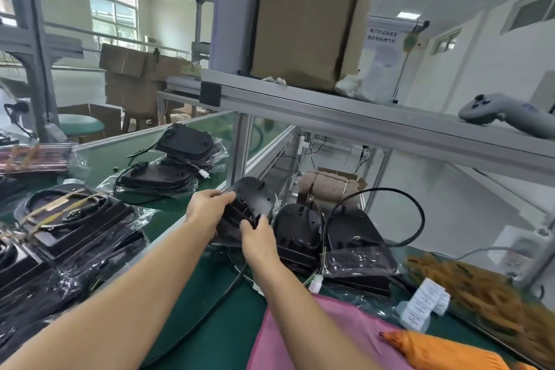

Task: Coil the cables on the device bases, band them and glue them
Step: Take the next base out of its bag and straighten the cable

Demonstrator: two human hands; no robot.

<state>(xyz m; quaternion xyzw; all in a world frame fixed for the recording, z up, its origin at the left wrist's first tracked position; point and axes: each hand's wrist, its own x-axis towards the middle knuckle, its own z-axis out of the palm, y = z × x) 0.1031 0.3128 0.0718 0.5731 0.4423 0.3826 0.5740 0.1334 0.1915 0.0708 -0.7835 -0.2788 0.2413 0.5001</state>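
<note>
A black oval device base [255, 198] stands tilted on edge near the middle of the green bench. My left hand [207, 209] grips its left rim, fingers curled over the top. My right hand [259, 242] holds its lower edge, thumb and fingers pinching the plastic. A thin black cable [231, 276] runs from under the base toward me. Two more black bases [300, 228] [357, 245] stand just right of it, one with a thick cable loop [417, 219] arching above.
Bagged black bases [180, 159] and banded ones [69, 213] pile on the left. A heap of tan rubber bands [480, 288] lies at right, by white labels [426, 303]. An orange glove [441, 351] and pink cloth [315, 339] are near me. An aluminium shelf [360, 120] overhangs.
</note>
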